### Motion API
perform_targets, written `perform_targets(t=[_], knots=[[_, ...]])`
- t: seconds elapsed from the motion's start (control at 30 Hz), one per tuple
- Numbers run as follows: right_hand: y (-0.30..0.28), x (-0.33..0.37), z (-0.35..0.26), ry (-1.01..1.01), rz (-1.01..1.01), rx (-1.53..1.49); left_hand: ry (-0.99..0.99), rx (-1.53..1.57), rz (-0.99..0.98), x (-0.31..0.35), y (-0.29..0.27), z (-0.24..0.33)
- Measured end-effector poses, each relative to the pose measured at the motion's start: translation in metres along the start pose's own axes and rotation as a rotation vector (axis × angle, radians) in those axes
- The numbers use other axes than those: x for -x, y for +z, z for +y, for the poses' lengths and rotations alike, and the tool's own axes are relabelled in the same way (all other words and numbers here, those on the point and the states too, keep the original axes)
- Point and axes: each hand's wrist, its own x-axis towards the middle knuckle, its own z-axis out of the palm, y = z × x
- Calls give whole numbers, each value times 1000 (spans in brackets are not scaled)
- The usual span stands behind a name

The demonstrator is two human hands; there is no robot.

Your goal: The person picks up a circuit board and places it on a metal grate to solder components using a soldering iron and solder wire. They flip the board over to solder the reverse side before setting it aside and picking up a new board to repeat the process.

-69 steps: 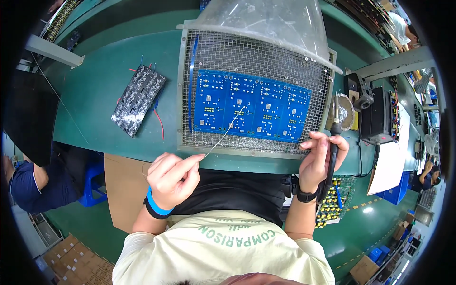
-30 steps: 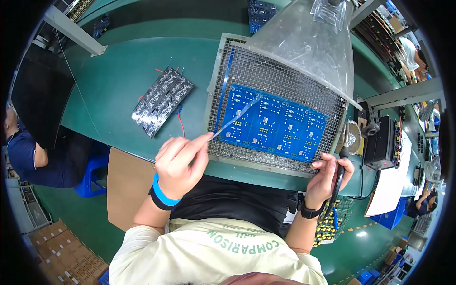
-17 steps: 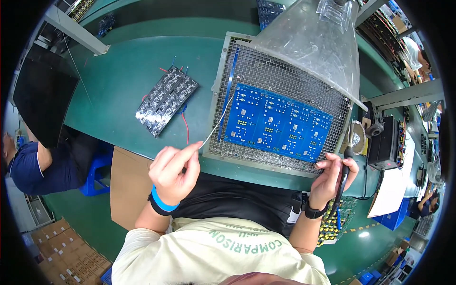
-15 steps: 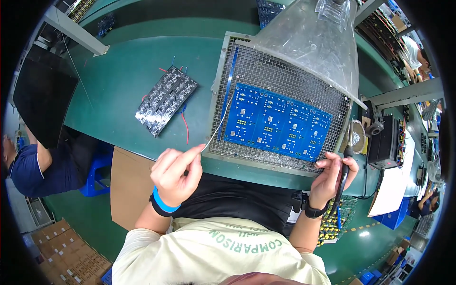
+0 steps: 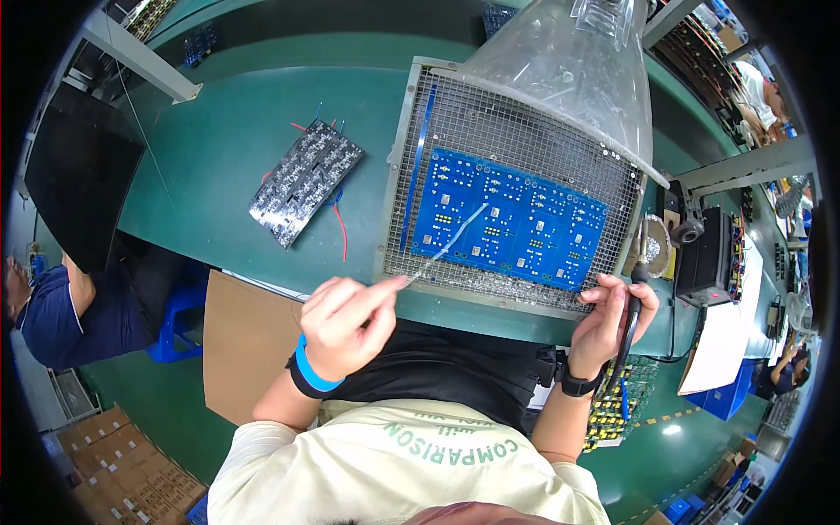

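Observation:
A blue circuit board panel (image 5: 516, 219) lies on a metal mesh grid (image 5: 525, 122) in a pale frame. My left hand (image 5: 350, 324), with a blue band at the wrist, pinches a thin silvery solder wire (image 5: 451, 241); its far end reaches over the panel's left half. In my right hand (image 5: 612, 324) is a soldering iron (image 5: 637, 280) with a black handle and cable, its metal end pointing away from me beside a round metal dish (image 5: 654, 241). The fingers of that hand are close to the panel's near right corner; whether they touch it I cannot tell.
A dark board with red and blue wires (image 5: 306, 184) lies left on the green bench (image 5: 219, 157). A clear plastic hood (image 5: 569, 79) overhangs the grid's far side. At right stands a black box (image 5: 704, 262). A person (image 5: 70, 306) sits at far left.
My left hand has moved right, and the solder wire has swung from the panel's left edge to over the panel. My right hand stays nearly still with the soldering iron.

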Motion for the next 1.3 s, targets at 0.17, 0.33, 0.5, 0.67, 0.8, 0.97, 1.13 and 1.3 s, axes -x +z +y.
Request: perform_targets(t=[0.17, 0.33, 0.5, 0.67, 0.8, 0.97, 1.13, 1.3], knots=[[-1, 1, 0, -5, 0, 0, -174, -97, 95, 2, -6, -7], [-4, 2, 2, -10, -2, 2, -135, -71, 61, 9, -7, -7], [-3, 3, 0, -4, -2, -10, -4, -29, -30, 15, -11, -5], [-1, 0, 2, -19, 1, -18, 28, -18, -71, 16, -14, -8], [-1, 1, 1, -20, 0, -11, -30, -38, -36, 19, -17, -10], [-1, 0, 3, -29, 4, -8, -71, -88, 16, 17, -19, -10], [0, 2, 2, -28, 8, -21, -73, -104, 3, 22, -23, -10], [-2, 2, 3, -35, 13, -13, -26, -105, -39, 25, -29, -14]])
